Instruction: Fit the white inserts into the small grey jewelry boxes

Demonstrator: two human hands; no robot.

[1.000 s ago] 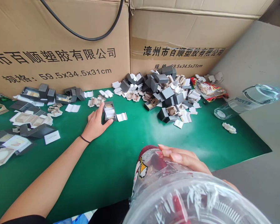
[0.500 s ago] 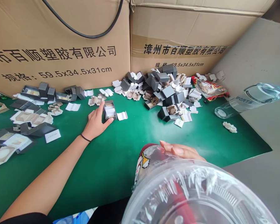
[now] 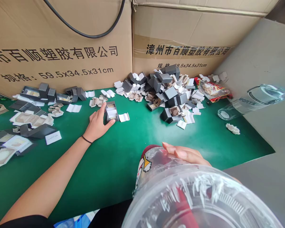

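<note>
Now the left hand, thumb and forefinger spread, touched the small box just right of its palm, long axis running near to far. Farther off, the right hand curled round a plastic cup, thumb apparently hidden. Green table lay beneath; cartons walled the far side.

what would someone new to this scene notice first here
A large clear plastic cup with a cartoon print, held in the right hand, fills the lower right near the camera. Beyond it, a jumbled heap of dark-grey boxes and white card pieces lies on the green tabletop before brown cardboard cartons. Left of centre, the left hand touches a small open dark-grey rectangular box.
</note>
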